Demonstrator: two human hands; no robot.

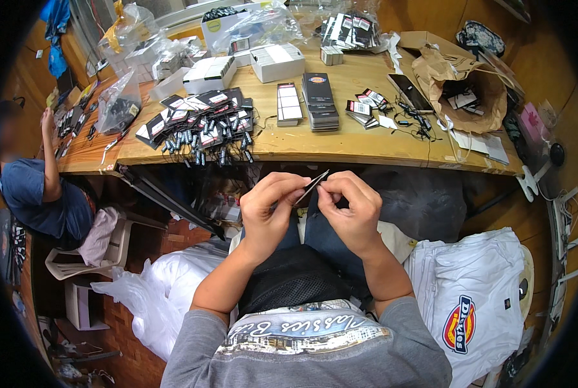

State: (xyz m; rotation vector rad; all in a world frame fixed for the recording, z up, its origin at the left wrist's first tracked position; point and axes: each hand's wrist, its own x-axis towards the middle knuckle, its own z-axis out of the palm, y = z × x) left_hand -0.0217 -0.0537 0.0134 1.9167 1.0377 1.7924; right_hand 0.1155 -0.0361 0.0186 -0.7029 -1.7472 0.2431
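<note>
Both hands meet over the lap, below the table edge. L hand fingertips pinch the lower end of a thin dark tag; R hand thumb & forefinger close on it near the middle. Looks like the threading/fitting step on one tag; next move likely needs a steady pinch & fine fingertip work at its end. Tag's long axis runs diagonal, upper tip pointing up-right, toward the table. Beyond: heap of tags w/ strings, card stacks, white shirt at R.
</note>
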